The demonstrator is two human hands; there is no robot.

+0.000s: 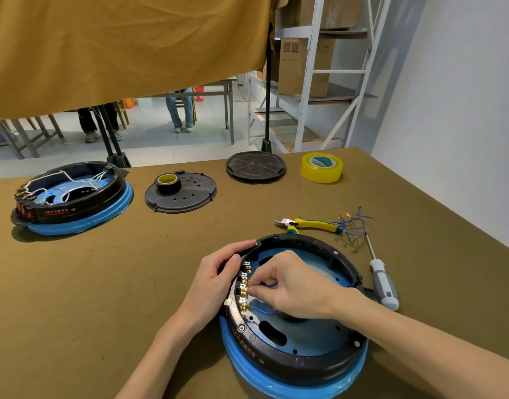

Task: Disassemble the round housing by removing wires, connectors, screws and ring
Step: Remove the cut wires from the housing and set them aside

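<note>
Right hand (pixel 293 286) fingers pinch blue wire (pixel 272 284); left hand (pixel 216 276) grips housing (pixel 319 367).

One view only, worn on the person's head, looking forward and steeply down across the table (pixel 75 283). It sits close over the round housing (pixel 293 312) at bottom centre, both forearms reaching in from below. Past the far table edge, the wide angle catches floor and shelving (pixel 308 82).
</note>
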